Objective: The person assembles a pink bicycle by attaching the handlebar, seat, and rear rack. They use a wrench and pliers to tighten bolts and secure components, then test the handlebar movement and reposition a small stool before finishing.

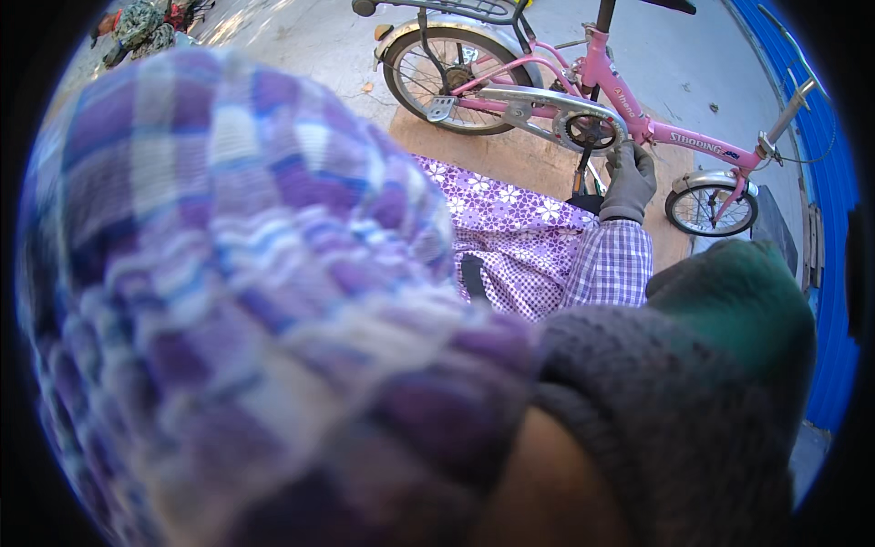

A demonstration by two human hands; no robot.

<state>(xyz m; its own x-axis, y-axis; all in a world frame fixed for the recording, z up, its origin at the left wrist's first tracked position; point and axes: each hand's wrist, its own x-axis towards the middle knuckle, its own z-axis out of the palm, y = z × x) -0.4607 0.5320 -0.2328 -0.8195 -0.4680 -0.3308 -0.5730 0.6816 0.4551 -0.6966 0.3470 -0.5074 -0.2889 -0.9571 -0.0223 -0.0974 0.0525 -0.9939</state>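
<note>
A pink small-wheeled bicycle [597, 68] stands ahead of me, its silver chain guard [529, 95] and dark chainwheel [588, 130] on the near side. At the guard's front end, my right hand [629, 182] in a grey glove has its fingers bent and close together. Whatever they pinch is too small to make out. A pedal crank [583, 173] points down beside it. My left arm, in a blurred purple plaid sleeve, is raised across the view. My left hand [674, 392], in a dark knit glove with green on it, is very close; its fingers cannot be made out.
A purple flowered apron [510, 205] covers my lap. Beneath the bicycle lies a brown board [437, 139] on pale concrete [310, 55]. Blue corrugated panels [831, 301] run along the right side. Far left, there is a heap of cloth-like items [141, 27].
</note>
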